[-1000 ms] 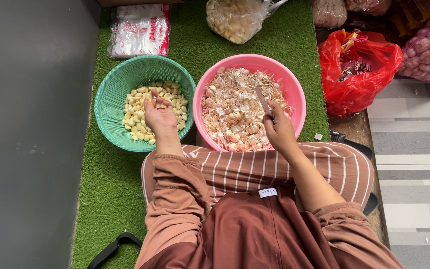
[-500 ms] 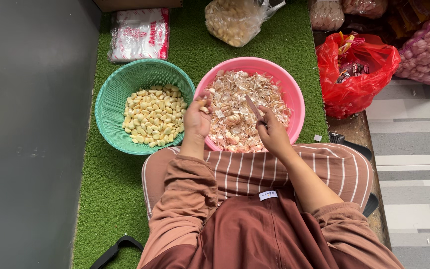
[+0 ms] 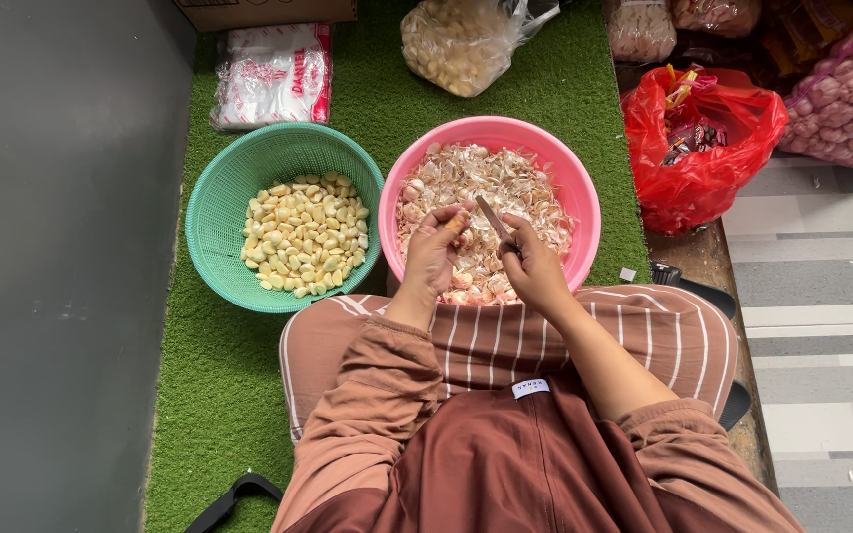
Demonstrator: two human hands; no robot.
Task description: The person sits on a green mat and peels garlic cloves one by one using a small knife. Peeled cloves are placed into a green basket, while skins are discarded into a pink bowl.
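Peeling step: left hand [image 3: 433, 252] is pinching a garlic clove [image 3: 457, 223], right hand [image 3: 533, 268] is gripping a small knife [image 3: 493, 217] over the pink bowl [image 3: 584, 197]; blade needs to catch the skin.

A cardboard box [image 3: 264, 12] at the top edge was cut off, as were the net sack of garlic bulbs [image 3: 846, 94] at right and a black strap [image 3: 229, 498] at the bottom. The knife [image 3: 494, 219] handle lay hidden inside the right hand [image 3: 535, 271]; the clove [image 3: 456, 223] in the left hand [image 3: 433, 252] was too small to tell peeled from unpeeled.
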